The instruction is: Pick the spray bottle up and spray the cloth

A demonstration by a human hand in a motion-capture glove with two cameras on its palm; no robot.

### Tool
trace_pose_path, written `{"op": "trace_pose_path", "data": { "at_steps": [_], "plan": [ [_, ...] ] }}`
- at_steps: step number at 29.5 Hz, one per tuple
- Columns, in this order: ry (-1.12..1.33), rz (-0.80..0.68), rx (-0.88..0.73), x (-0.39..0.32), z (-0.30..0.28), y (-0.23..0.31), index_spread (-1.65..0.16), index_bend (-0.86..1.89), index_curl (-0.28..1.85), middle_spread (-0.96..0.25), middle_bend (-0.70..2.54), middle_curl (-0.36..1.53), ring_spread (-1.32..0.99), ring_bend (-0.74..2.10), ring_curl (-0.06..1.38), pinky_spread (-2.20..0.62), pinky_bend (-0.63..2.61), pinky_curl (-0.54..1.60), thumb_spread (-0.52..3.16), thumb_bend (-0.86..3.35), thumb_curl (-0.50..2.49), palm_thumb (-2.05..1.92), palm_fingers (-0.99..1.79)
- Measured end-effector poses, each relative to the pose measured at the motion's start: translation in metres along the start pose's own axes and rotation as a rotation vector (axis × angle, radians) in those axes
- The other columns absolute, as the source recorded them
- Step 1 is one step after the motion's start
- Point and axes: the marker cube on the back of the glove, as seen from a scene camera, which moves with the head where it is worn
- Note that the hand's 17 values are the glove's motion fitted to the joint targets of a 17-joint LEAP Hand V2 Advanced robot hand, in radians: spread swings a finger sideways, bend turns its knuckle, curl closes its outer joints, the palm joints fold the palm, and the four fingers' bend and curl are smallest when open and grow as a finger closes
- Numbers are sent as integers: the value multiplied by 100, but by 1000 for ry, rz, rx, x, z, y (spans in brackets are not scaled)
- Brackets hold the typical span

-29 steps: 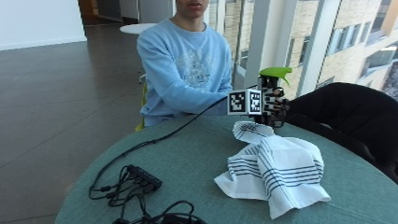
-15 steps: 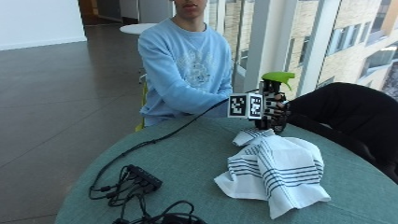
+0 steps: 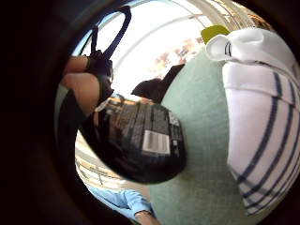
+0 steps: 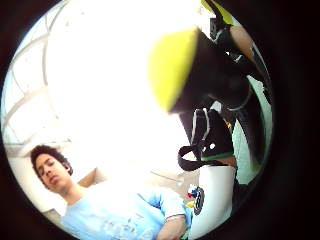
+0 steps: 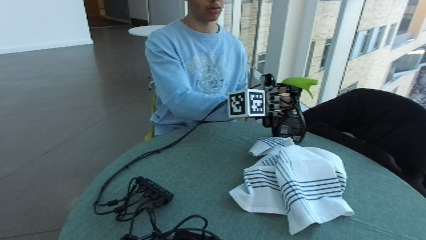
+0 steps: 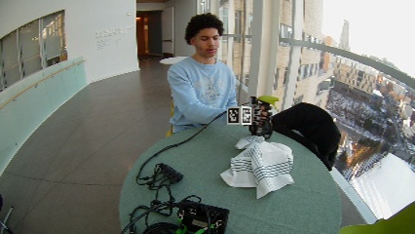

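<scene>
Presently, the scene is laid out as follows
Worktop: a round worktop [image 5: 200,165] with a green surface is seen, with a person in a light blue sweatshirt seated behind it
Right hand: the gloved right hand [image 5: 276,102] is held just above the worktop's far side, beside the upper end of the cloth
Fingers: the fingers [image 5: 285,100] are curled round the neck and upper body of the spray bottle, so the bottle is gripped
Spray bottle: a dark spray bottle [image 5: 289,120] with a yellow-green trigger head [image 5: 301,82] is held about upright in the hand; its base is seen close to the worktop, but whether it touches cannot be told
Bottle contents: the body is dark and nothing of its fill can be made out; a printed label with a barcode [image 3: 154,140] is shown in the little finger side palm view
Nozzle: the head is pointed away from the person's body, toward the dark chair [image 5: 373,120]
Cloth: a white cloth [image 5: 296,182] with dark stripes is laid crumpled on the worktop, its bunched top end just beside the bottle
Cables: a black power strip [image 5: 154,189] with tangled cables is laid on the near left part of the worktop, well apart from the cloth
</scene>
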Motion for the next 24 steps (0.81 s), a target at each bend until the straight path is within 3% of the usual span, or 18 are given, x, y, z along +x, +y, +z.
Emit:
{"op": "trace_pose_path", "data": {
  "at_steps": [8,17,24],
  "plan": [
    [124,-31,32,-24,-75,31,-30,8,25,-9,27,47,-8,42,38,5,29,38,97,-3,62,88,91],
    [490,15,2,-5,-175,102,-30,11,25,-8,29,46,-6,38,37,8,25,37,106,-3,57,83,88],
    [750,51,-35,13,-218,152,-30,11,25,-8,30,46,-6,34,36,12,22,36,110,-2,54,81,85]
  ]
}}
